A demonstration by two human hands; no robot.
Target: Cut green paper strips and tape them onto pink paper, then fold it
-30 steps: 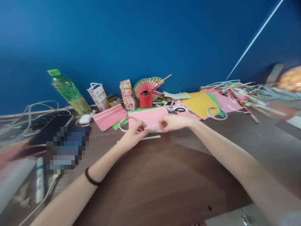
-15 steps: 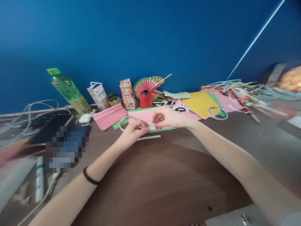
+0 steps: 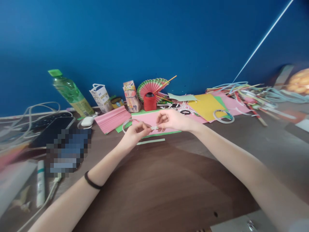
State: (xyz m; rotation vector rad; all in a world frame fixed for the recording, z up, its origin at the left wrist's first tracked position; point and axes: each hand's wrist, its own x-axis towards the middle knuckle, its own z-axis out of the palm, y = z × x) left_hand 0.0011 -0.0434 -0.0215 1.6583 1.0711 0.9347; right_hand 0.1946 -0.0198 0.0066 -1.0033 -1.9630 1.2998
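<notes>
Between my two hands a small white strip [image 3: 154,128], paper or tape by its look, is stretched level above the pink and green paper. My left hand [image 3: 135,133] pinches its left end with thumb and forefinger. At the other end, my right hand [image 3: 171,120] grips it between thumb and fingers, the other fingers curled. Just below the hands, a narrow pale green paper strip [image 3: 152,141] lies on the brown table. A roll of tape [image 3: 124,126] stands partly hidden behind my left hand. The pink sheet [image 3: 147,117] with green edges lies beneath my fingers.
Along the blue wall stand a green bottle [image 3: 70,91], a carton [image 3: 100,98], a red spool [image 3: 150,102] and a folded fan [image 3: 149,88]. Pleated pink paper [image 3: 113,119] is left; yellow paper [image 3: 206,106] and another tape roll [image 3: 224,121] are right. A marker [image 3: 41,190] lies front left.
My left hand has shifted slightly left and up, and its fingertips are farther from the right hand's. More of the white strip shows between them. The right hand has barely moved.
</notes>
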